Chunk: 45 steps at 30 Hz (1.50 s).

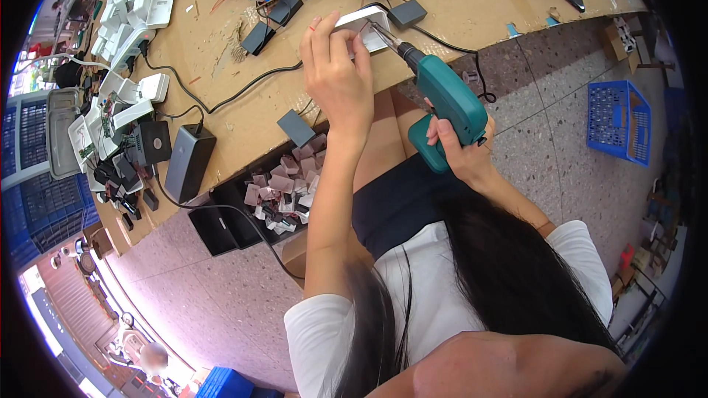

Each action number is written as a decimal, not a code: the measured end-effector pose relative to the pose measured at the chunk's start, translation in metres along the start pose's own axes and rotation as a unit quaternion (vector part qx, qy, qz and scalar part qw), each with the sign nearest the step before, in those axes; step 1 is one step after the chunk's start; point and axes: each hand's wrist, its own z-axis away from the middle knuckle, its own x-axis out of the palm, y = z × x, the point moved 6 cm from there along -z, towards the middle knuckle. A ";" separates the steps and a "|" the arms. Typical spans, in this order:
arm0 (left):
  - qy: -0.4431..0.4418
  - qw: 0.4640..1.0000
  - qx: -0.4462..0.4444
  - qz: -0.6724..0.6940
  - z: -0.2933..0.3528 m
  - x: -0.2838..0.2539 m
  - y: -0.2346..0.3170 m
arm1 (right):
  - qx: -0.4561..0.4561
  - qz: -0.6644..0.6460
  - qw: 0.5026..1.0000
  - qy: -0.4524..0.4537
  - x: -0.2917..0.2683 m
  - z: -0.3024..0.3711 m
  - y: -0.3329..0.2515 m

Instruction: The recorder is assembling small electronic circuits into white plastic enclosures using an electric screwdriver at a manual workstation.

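My right hand [462,149] is wrapped round the handle of a green cordless screwdriver [448,97]. Its long bit points up and left, and the tip reaches into a white plastic housing [375,38] at the table edge. My left hand [335,77] steadies that housing from the left, its fingers closed along the near side. Where the bit meets the housing, any screw is too small to make out. A black box with a cable [408,14] lies just right of the housing, and a flat dark box [296,128] lies by my left wrist.
White housings [140,26] are heaped at the far left of the cardboard-covered table [221,99]. A black power adapter [190,162] stands at the near left, its cables crossing the table. Below the edge, a black bin [221,225] holds small pale parts. A blue crate [619,124] sits on the floor.
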 end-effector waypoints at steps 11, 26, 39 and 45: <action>0.005 1.000 -0.003 0.004 -0.001 -0.003 0.000 | 0.010 -0.064 0.996 -0.061 -0.019 0.023 0.000; 0.004 0.999 -0.030 -0.044 0.000 -0.012 0.046 | -0.003 -0.053 0.997 -0.058 -0.059 0.028 -0.033; 0.041 0.999 -0.023 -0.020 -0.007 -0.043 0.096 | 0.022 -0.059 0.996 -0.071 -0.092 0.037 -0.047; 0.081 0.983 -0.149 -0.063 -0.007 -0.062 0.090 | 0.028 -0.072 0.995 -0.064 -0.103 0.032 -0.049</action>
